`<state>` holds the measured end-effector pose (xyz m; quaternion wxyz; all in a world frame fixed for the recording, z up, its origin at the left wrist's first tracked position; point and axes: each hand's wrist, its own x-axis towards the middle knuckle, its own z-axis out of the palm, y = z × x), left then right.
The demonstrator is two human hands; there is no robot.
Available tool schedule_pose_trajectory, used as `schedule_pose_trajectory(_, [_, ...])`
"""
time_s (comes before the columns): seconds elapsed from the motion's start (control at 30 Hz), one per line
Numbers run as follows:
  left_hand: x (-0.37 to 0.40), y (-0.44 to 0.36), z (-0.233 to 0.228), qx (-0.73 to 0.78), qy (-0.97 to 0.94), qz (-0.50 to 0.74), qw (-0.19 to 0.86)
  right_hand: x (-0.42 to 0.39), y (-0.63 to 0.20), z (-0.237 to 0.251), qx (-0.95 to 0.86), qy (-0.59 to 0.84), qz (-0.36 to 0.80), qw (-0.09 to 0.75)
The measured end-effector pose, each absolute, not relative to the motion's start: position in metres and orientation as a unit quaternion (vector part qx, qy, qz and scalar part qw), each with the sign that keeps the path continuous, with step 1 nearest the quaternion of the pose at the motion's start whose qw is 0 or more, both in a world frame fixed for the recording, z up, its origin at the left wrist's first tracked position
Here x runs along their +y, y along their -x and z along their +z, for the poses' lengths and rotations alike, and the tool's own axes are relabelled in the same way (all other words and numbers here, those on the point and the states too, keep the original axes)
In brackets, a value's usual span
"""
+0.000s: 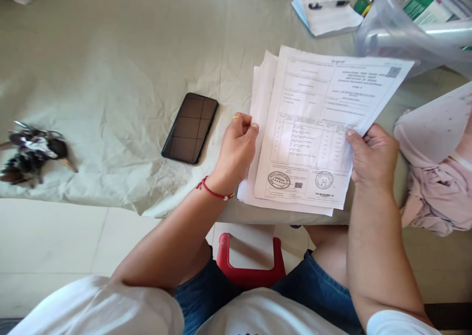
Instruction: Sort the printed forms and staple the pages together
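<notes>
Between my two hands is a small stack of printed papers [306, 133], tilted toward me over the table's near edge. The top sheet carries the word "Original", a table of text, two round stamps and a square code. My left hand [241, 138] pinches the left edges of the lower sheets, thumb on top. On the other side my right hand [374, 150] grips the right edge, its thumb pressed on the top sheet and its fingers behind, partly hidden. A black smartphone [190, 128] with a dark screen lies on the cloth left of my left hand.
A wrinkled pale green cloth [110, 79] covers the table. Keys [37, 150] lie at far left. At the back right are a notepad [332, 17] with a pen and a clear plastic basket [383, 35]. Pink clothing [431, 192] lies at right. A red stool [250, 273] stands below.
</notes>
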<state>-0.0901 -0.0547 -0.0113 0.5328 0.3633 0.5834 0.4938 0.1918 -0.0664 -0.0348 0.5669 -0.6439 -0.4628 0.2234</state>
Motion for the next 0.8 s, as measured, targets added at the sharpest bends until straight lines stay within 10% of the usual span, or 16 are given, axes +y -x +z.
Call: schedule_pose_trajectory(0.8, [-0.055, 0.079, -0.004, 0.597, -0.326, 0.511, 0.526, -0.057, -0.189, -0.037, -0.467, 0.621, 0.218, 0.591])
